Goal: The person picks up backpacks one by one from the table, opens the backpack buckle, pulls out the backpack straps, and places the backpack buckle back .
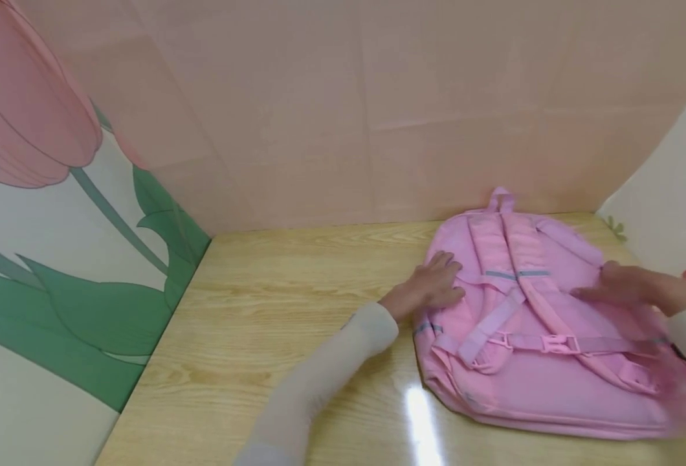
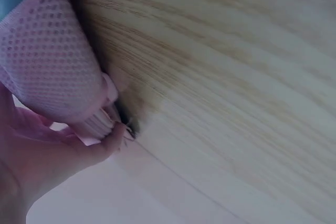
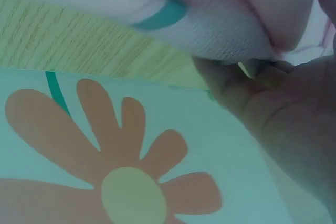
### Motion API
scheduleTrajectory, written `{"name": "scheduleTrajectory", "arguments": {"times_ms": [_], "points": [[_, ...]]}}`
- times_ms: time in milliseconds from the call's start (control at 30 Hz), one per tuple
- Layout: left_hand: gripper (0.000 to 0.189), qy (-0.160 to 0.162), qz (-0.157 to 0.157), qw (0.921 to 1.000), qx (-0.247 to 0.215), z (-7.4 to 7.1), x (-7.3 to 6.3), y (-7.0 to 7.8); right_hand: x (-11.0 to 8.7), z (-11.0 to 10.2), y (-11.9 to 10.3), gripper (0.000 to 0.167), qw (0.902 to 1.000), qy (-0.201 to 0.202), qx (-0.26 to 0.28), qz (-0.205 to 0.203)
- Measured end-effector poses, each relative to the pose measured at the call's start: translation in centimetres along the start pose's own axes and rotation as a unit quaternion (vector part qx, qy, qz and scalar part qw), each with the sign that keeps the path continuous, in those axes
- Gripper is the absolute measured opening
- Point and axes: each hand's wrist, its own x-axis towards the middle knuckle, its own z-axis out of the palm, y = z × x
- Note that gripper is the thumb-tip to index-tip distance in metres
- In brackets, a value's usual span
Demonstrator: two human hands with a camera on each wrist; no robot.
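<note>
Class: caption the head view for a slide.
Left hand and right hand touch a pink backpack, its straps uppermost, on a table.

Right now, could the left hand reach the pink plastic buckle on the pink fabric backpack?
Probably yes: the buckle faces up uncovered, and the right hand is clear of it. The left hand, at the side of the backpack, would need to cross a pink webbing strap.

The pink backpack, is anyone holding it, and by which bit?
Yes, the pink backpack is held by its sides: the left hand grips one side, and the right hand grips the opposite one.
</note>
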Motion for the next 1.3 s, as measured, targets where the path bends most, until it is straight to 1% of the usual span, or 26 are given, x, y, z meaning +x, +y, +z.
{"name": "scheduleTrajectory", "arguments": {"times_ms": [167,200,267,367,467,600,700,833,933,1167,1300], "points": [[0.054,0.018,-0.014,0.9997,-0.003,0.5,-1.4,-1.9,0.8,1.9,-2.2,0.053,0.996,0.075,0.007,-0.047],[0.052,0.023,-0.016,0.9996,-0.005,0.5,-1.7,-2.3,1.0,2.2,-2.6,0.05,0.9946,0.087,0.01,-0.057],[0.05,0.037,-0.016,0.9992,-0.008,0.6,-2.1,-3.2,1.5,2.6,-3.4,0.049,0.9931,0.098,0.012,-0.064],[0.046,0.053,-0.024,0.9983,-0.005,0.7,-2.8,-4.5,2.2,2.8,-4.7,0.05,0.9922,0.1,0.002,-0.075],[0.043,0.068,-0.034,0.9971,-0.006,0.6,-3.5,-5.5,2.7,2.8,-5.8,0.055,0.9923,0.096,-0.004,-0.078],[0.039,0.086,-0.045,0.9952,-0.016,0.3,-4.1,-6.6,3.3,3.0,-7.3,0.079,0.9933,0.092,-0.01,-0.07],[0.04,0.09,-0.055,0.9941,-0.027,0.1,-4.6,-7.4,3.6,3.2,-8.5,0.089,0.9943,0.086,-0.011,-0.062],[0.049,0.088,-0.071,0.993,-0.034,-0.1,-5.3,-8.7,3.9,3.5,-10.5,0.09,0.9944,0.085,-0.006,-0.063],[0.054,0.093,-0.08,0.992,-0.026,-0.1,-5.9,-9.7,4.1,3.7,-11.8,0.092,0.9932,0.093,-0.009,-0.07],[0.056,0.116,-0.092,0.9889,0.009,0.0,-6.9,-11.8,4.9,4.2,-14.5,0.098,0.9876,0.123,-0.008,-0.097],[0.054,0.124,-0.101,0.987,0.014,0.0,-7.6,-12.7,5.5,4.6,-15.6,0.104,0.9863,0.125,-0.006,-0.107]]}}
